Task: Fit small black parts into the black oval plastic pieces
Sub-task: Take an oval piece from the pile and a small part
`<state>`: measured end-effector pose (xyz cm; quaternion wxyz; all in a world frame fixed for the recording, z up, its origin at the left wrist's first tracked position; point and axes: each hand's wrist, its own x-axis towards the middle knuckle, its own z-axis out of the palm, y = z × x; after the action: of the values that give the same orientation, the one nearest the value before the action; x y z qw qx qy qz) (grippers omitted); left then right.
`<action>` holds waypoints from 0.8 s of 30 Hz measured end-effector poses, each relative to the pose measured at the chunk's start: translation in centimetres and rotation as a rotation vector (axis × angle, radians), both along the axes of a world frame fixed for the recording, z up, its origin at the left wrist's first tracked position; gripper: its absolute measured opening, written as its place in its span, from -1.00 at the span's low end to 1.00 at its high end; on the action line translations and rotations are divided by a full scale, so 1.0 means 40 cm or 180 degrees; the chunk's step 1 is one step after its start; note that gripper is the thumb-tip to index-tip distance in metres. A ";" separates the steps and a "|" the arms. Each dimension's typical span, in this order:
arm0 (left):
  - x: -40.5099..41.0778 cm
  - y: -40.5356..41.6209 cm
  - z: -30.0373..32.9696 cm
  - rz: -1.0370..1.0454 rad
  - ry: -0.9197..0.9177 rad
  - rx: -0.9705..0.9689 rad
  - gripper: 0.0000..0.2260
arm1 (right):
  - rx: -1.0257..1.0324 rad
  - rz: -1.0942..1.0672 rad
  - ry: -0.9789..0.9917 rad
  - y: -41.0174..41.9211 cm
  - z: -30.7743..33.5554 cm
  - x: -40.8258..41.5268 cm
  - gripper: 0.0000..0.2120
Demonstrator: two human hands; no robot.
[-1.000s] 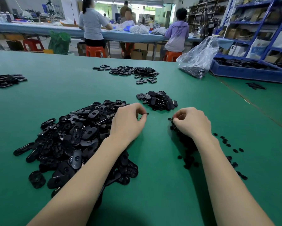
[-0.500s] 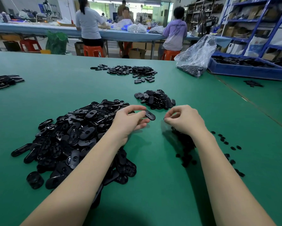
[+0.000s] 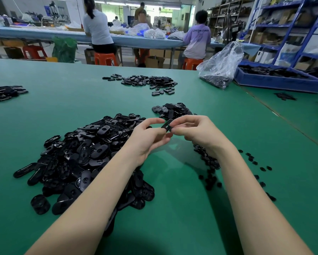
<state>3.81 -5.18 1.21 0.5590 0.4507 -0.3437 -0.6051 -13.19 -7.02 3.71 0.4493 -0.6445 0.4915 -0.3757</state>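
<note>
1. Green worktable under both hands.
2. Left hand pinches one oval piece; right hand pinches at it; the small part is hidden.
3. Big unfitted pile remains; the smaller heap looks done.

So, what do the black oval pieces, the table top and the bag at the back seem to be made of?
Oval pieces: likely hard moulded plastic, semi-glossy; they catch light and keep crisp edges and holes.
Table top: seemingly a green matte mat, perhaps rubber or vinyl; it shows only soft reflections.
Bag: thin clear plastic film, crinkled and shiny, with dark contents showing through.
</note>
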 end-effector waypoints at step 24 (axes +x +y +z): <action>-0.004 0.020 0.002 0.0008 -0.1288 -0.0788 -0.75 | 0.0296 -0.0571 0.0167 -0.009 -0.012 0.008 -0.98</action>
<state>3.65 -4.39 1.30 0.5305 0.4913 -0.5199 -0.4550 -12.85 -7.37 3.24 0.4302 -0.5860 0.5757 -0.3743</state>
